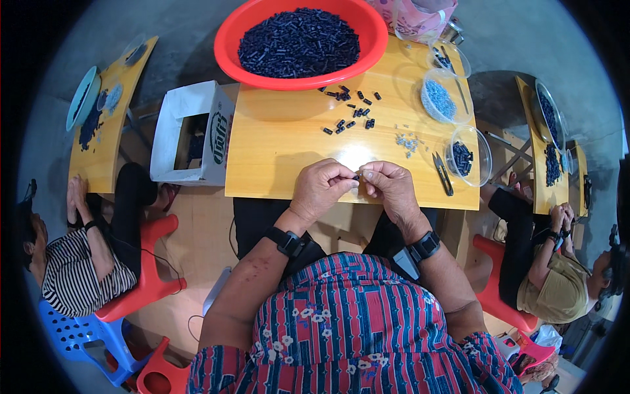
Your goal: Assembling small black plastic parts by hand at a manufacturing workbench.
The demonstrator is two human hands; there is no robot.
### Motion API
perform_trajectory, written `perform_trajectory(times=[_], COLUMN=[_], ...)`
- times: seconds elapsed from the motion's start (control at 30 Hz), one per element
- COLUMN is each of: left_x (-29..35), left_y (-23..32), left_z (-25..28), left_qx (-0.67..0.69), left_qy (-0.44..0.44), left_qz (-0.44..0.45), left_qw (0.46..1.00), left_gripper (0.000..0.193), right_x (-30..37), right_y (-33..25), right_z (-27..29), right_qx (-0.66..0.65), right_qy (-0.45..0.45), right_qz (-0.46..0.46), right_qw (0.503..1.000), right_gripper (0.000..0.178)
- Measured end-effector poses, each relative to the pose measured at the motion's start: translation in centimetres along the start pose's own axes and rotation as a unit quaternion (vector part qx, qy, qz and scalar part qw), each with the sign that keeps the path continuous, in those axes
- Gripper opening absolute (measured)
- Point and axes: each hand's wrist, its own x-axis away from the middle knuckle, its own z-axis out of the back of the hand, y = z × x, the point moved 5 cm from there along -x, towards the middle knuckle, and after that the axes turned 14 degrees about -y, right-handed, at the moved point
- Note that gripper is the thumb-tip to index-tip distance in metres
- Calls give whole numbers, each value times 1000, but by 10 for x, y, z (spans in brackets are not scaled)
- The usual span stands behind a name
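The left hand [320, 187] pinches a small dark piece [356, 177] on my feed; right hand [394, 188], I can't tell; smooth round tub [295, 83], twelve o'clock.

The tabletop [275, 144] is smooth, yellow-brown and wood-toned; a wide red basin [224, 56] stands at its far side; loose dark pieces [370, 123] lie scattered before it, toward the middle; right of those spreads a patch of small pale bits [408, 142]; dark snips [443, 175] lie near the right edge; three clear bowls [484, 157] line that edge.
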Motion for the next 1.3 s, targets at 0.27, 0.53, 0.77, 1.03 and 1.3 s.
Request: perform_trajectory(times=[0.27, 0.53, 0.77, 1.03, 1.3], left_x=[1, -1, 1, 6, 3], left_y=[7, 5, 5, 2, 3], left_z=[2, 3, 5, 9, 1], left_qx=[-13, -22, -27, -11, -18], left_qy=[9, 9, 24, 42, 55], left_qz=[3, 7, 5, -2, -10], left_qw=[1000, 1000, 999, 999, 998], left_gripper=[10, 10, 10, 9, 9], right_x=[1, 2, 14, 22, 2], right_y=[-4, -18, -20, -21, -13], right_z=[-5, -11, -22, -36, -12], right_qx=[40, 203, 450, 489, 264], right_qy=[-19, 8, 51, 8, 26], right_qz=[15, 90, 218, 296, 154], right_qw=[999, 975, 865, 820, 952], right_gripper=[11, 8, 17, 27, 17])
